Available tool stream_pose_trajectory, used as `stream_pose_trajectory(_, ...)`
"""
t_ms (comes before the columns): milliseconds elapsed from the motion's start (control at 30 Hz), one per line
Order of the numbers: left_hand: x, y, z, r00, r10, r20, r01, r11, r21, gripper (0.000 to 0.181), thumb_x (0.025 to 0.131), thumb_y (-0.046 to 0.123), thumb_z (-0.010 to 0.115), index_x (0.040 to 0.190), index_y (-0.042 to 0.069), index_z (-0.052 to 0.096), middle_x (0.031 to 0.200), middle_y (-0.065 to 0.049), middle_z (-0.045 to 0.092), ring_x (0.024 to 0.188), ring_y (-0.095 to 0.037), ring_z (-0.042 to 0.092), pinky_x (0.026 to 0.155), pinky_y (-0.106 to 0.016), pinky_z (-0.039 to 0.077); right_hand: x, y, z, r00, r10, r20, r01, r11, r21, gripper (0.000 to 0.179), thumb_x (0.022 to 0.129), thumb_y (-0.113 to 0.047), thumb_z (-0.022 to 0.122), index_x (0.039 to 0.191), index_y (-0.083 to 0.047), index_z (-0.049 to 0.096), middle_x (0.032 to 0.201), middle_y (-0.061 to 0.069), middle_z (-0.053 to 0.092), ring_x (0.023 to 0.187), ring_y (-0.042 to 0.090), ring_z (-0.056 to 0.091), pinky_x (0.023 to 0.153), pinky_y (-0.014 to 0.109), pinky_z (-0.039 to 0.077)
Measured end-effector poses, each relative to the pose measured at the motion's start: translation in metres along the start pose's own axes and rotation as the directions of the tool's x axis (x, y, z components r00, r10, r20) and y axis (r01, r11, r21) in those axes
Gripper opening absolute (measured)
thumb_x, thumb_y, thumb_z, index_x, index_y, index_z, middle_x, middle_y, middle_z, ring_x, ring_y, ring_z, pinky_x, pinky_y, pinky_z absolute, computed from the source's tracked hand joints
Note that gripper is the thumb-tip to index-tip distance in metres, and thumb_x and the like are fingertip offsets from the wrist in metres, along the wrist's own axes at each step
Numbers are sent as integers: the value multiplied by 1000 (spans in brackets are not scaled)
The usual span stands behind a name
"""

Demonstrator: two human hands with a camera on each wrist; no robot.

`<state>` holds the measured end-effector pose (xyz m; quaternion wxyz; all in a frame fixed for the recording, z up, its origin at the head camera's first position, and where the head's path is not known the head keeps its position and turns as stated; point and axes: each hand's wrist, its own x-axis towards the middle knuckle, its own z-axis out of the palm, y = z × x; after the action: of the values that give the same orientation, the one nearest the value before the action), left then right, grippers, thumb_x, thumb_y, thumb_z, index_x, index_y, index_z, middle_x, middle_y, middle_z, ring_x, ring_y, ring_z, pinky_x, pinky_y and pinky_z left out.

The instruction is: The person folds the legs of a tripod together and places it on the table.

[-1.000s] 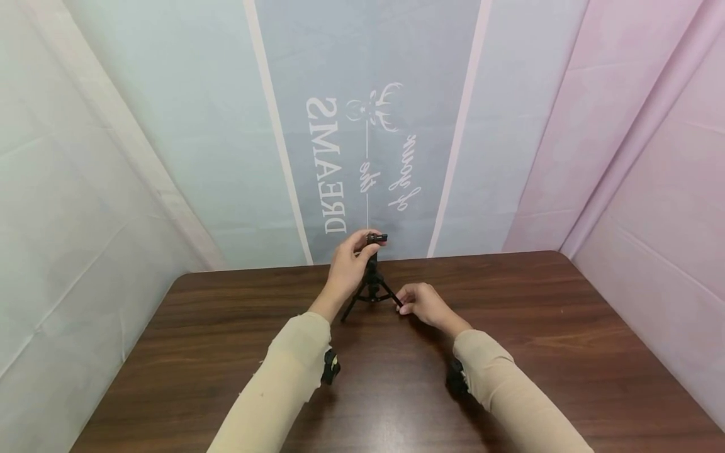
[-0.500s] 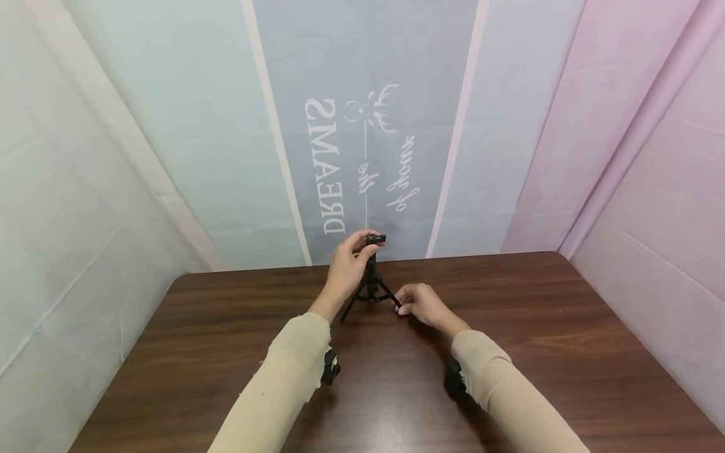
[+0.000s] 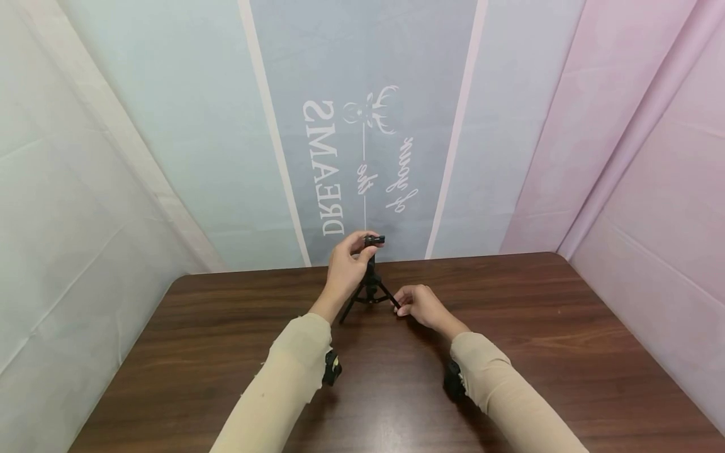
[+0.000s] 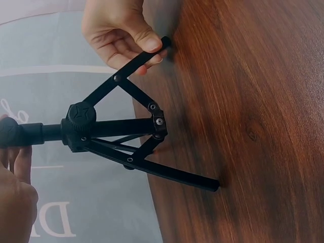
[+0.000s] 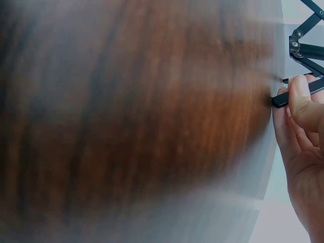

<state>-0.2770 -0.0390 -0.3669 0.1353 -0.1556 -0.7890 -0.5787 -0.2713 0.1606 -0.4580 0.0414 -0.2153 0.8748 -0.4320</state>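
Observation:
A small black tripod (image 3: 370, 290) stands upright with its legs spread, near the back edge of the table. My left hand (image 3: 347, 261) grips it at the top, thumb and fingers around the head just below a short black clamp piece (image 3: 375, 240). Low on the right side, my right hand (image 3: 418, 305) pinches the end of one leg between thumb and fingers. In the left wrist view the hinged braces (image 4: 137, 93) and a round knob (image 4: 82, 116) show on the tripod. The right wrist view shows the pinched leg tip (image 5: 281, 99) sticking out past the thumb.
The dark wooden table (image 3: 385, 390) has rounded back corners. Behind it hangs a pale fabric backdrop (image 3: 362, 63) with mirrored lettering, and light fabric walls (image 3: 668, 207) stand on both sides. A black wrist camera (image 3: 332, 368) is strapped under each sleeve.
Both hands keep their hold on the tripod, which stands almost where it was. The whole head view has shifted very slightly.

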Motion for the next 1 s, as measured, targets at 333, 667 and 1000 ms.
stream_pose_trajectory(333,1,-3,-1,1000,14,-20,-14,1000,-23,20,94,19,68,114,19,71,102,6,74,101,-8,66,90,-38,52,2,0,3,1000,-11,-14,12,1000,16,12,80,6,77,90,1,73,79,4,71,76,13,65,73,28,54)
stream_pose_trajectory(667,2,-4,0,1000,13,-24,-14,999,-38,19,95,17,67,114,18,71,102,6,74,101,-8,66,90,-37,52,5,1,5,999,4,-35,-3,999,33,11,80,6,77,89,-1,74,80,4,72,78,15,67,75,33,56)
stream_pose_trajectory(1000,4,-4,2,999,4,-36,-6,999,-51,20,93,17,69,113,17,71,102,3,75,101,-10,67,89,-37,53,10,0,6,999,13,-42,-12,999,36,11,79,4,78,87,-1,73,79,1,71,80,15,67,77,36,56)
